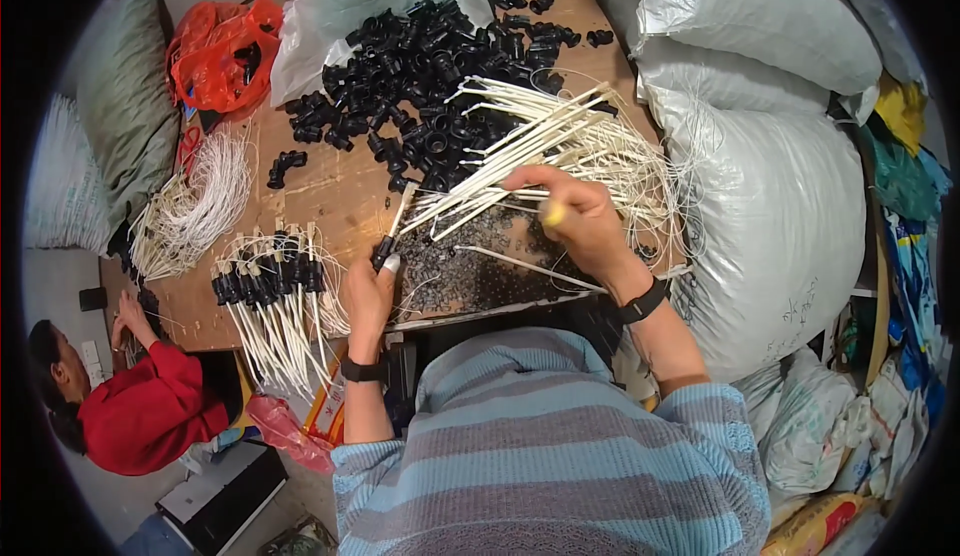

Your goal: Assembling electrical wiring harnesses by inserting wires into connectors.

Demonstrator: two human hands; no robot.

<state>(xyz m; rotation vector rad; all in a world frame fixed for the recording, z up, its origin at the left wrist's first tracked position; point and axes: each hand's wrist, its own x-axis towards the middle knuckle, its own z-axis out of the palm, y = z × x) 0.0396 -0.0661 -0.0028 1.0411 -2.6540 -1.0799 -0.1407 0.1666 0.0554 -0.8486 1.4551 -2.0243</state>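
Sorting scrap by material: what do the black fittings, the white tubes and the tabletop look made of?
Black fittings: likely moulded plastic, slightly glossy. White tubes: thin, probably plastic, matte, slightly bent. Tabletop: wood board, grain showing, unpainted.

A small black plastic fitting [383, 251] is pinched upright at the fingertips, with a thin white tube [402, 211] rising from its top and leaning slightly toward the far side of the table. Just beside it lies a loose bundle of white tubes [530, 146], long and straight, fanned out slantwise from near left to far right, partly over a dark tray. One yellow-tipped piece [553, 215] sticks out among them.
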